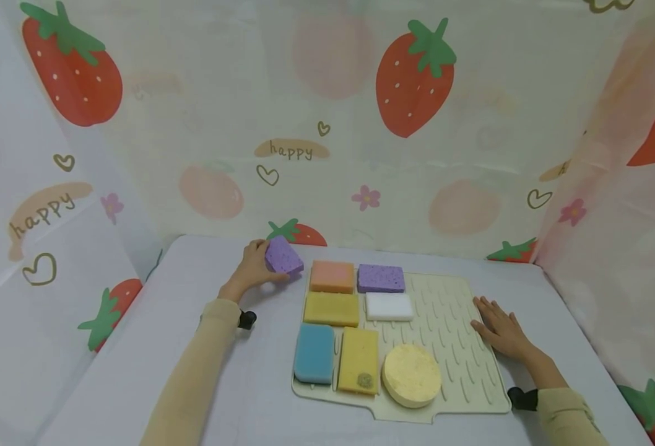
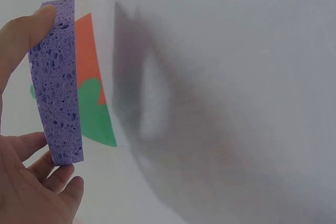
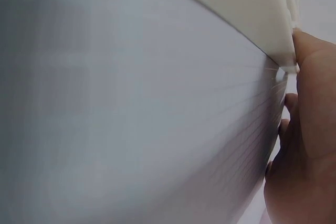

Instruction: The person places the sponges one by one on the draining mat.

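Between thumb and fingertips, my left hand (image 1: 251, 267) pinches a purple sponge (image 1: 284, 255) at its two ends, just left of the mat's far corner. Seen from the left wrist, this porous sponge (image 2: 59, 82) stands edge-on, with a shadow on the white cloth beside it. My right hand (image 1: 500, 329) rests at the right edge of a cream drying mat (image 1: 454, 316), fingers spread and fairly straight, thumb touching the rim. On the mat, nearest the held sponge, lie an orange sponge (image 1: 332, 277) and another purple sponge (image 1: 381, 279).
Also on the mat are a yellow sponge (image 1: 331, 308), a white sponge (image 1: 389, 306), a blue sponge (image 1: 314, 354), a yellow sponge with a dark round spot (image 1: 358, 359) and a round pale-yellow sponge (image 1: 412, 375). A strawberry-print curtain (image 1: 338, 118) encloses the white table (image 1: 260, 384).
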`<state>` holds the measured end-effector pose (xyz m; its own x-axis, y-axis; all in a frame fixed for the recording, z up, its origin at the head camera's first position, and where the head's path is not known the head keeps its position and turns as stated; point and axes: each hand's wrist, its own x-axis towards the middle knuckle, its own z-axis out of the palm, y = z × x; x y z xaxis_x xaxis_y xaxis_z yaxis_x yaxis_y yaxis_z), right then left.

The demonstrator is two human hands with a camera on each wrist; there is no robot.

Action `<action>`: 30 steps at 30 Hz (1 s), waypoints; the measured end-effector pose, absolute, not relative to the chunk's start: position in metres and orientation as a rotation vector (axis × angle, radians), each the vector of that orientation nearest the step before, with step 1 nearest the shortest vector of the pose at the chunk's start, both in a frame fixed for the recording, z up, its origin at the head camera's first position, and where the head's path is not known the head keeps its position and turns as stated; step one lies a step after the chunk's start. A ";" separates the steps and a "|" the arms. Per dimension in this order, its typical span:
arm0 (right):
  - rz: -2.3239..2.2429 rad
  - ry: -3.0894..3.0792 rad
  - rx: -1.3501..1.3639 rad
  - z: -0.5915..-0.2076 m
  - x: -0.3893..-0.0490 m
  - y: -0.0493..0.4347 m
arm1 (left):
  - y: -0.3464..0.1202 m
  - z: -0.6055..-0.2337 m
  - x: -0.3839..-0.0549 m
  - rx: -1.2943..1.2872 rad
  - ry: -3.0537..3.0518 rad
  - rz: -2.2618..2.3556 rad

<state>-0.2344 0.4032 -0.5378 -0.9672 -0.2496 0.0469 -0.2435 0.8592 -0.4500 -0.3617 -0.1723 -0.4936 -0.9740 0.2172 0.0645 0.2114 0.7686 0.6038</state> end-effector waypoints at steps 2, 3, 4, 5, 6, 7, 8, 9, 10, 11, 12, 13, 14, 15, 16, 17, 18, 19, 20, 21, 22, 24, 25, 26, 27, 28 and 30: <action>-0.723 3.018 -0.397 -0.538 -0.235 0.403 | -0.172 -0.492 -0.362 0.351 2.950 1.016; -0.723 3.018 -0.396 -0.538 -0.235 0.404 | -0.172 -0.490 -0.361 0.345 2.952 1.024; -0.720 3.018 -0.395 -0.538 -0.235 0.404 | -0.172 -0.489 -0.362 0.346 2.954 1.028; -0.721 3.020 -0.396 -0.538 -0.235 0.404 | -0.172 -0.488 -0.361 0.349 2.955 1.030; -0.716 3.022 -0.396 -0.538 -0.235 0.405 | -0.172 -0.487 -0.361 0.349 2.960 1.025; -0.716 3.022 -0.396 -0.538 -0.236 0.405 | -0.171 -0.486 -0.361 0.355 2.963 1.025; -0.717 3.022 -0.397 -0.538 -0.236 0.405 | -0.170 -0.485 -0.361 0.364 2.966 1.022; -0.717 3.022 -0.398 -0.538 -0.236 0.406 | -0.170 -0.483 -0.361 0.375 2.970 1.019; -0.715 3.024 -0.398 -0.537 -0.236 0.406 | -0.169 -0.482 -0.361 0.390 2.972 1.019; -0.717 3.023 -0.399 -0.537 -0.237 0.406 | -0.168 -0.481 -0.361 0.401 2.976 1.016; -0.714 3.024 -0.399 -0.537 -0.237 0.406 | -0.166 -0.480 -0.360 0.414 2.977 1.016; -0.712 3.025 -0.399 -0.536 -0.237 0.407 | -0.165 -0.479 -0.360 0.432 2.977 1.019; -0.712 3.025 -0.398 -0.536 -0.237 0.407 | -0.164 -0.479 -0.360 0.446 2.978 1.013; -0.710 3.025 -0.398 -0.536 -0.238 0.407 | -0.162 -0.478 -0.360 0.461 2.979 1.010; -0.709 3.025 -0.397 -0.536 -0.238 0.407 | -0.160 -0.478 -0.360 0.473 2.978 1.003; -0.708 3.025 -0.397 -0.535 -0.238 0.407 | -0.158 -0.478 -0.359 0.486 2.978 0.995; -0.707 3.026 -0.397 -0.535 -0.238 0.406 | -0.156 -0.478 -0.359 0.501 2.974 0.992; -0.708 3.025 -0.397 -0.535 -0.238 0.406 | -0.154 -0.478 -0.358 0.514 2.969 0.989; -0.711 3.024 -0.396 -0.535 -0.237 0.406 | -0.152 -0.478 -0.357 0.526 2.966 0.983; -0.710 3.024 -0.398 -0.535 -0.237 0.406 | -0.149 -0.478 -0.356 0.539 2.961 0.981; -0.712 3.024 -0.399 -0.535 -0.236 0.405 | -0.146 -0.477 -0.355 0.550 2.955 0.981; -0.717 3.023 -0.401 -0.536 -0.236 0.405 | -0.141 -0.476 -0.352 0.576 2.945 0.996; -0.721 3.023 -0.401 -0.536 -0.235 0.404 | -0.139 -0.475 -0.352 0.589 2.944 0.998; -0.724 3.022 -0.401 -0.536 -0.235 0.404 | -0.136 -0.475 -0.351 0.604 2.944 0.998; -0.721 3.024 -0.401 -0.536 -0.234 0.403 | -0.134 -0.474 -0.350 0.618 2.939 1.005; -0.725 3.023 -0.404 -0.536 -0.234 0.403 | -0.132 -0.473 -0.350 0.631 2.933 1.014; -0.722 3.024 -0.402 -0.537 -0.234 0.402 | -0.127 -0.472 -0.348 0.662 2.928 1.013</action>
